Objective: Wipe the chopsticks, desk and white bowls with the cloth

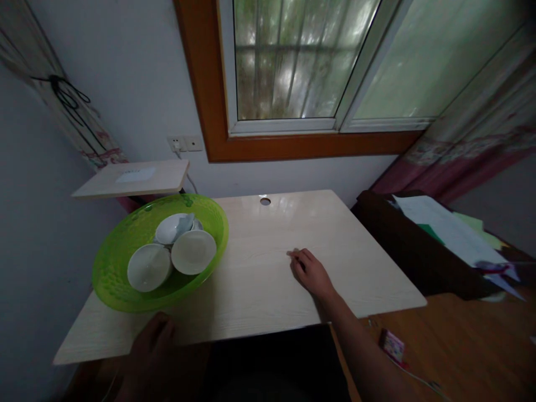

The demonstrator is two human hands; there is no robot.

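Observation:
A large green plastic basin point(106, 279) stands on the left part of the pale wooden table point(268, 290). Inside it are several white bowls, among them one at the left point(149, 269), one at the right point(194, 253) and one behind point(170, 228). A small pale crumpled piece point(185, 224) lies over the back bowls. My left hand point(154, 338) is loosely curled at the table's front edge, just below the basin, dark and partly in shadow; nothing shows in it. My right hand point(310, 272) rests on the tabletop to the right, fingers relaxed, slightly bent and apart, holding nothing.
A small raised shelf point(153, 178) with a paper label stands behind the basin. The table has a round cable hole point(265, 201) near the wall. Papers point(448, 226) lie on a dark piece of furniture at the right. A small pink box point(392, 345) is on the floor.

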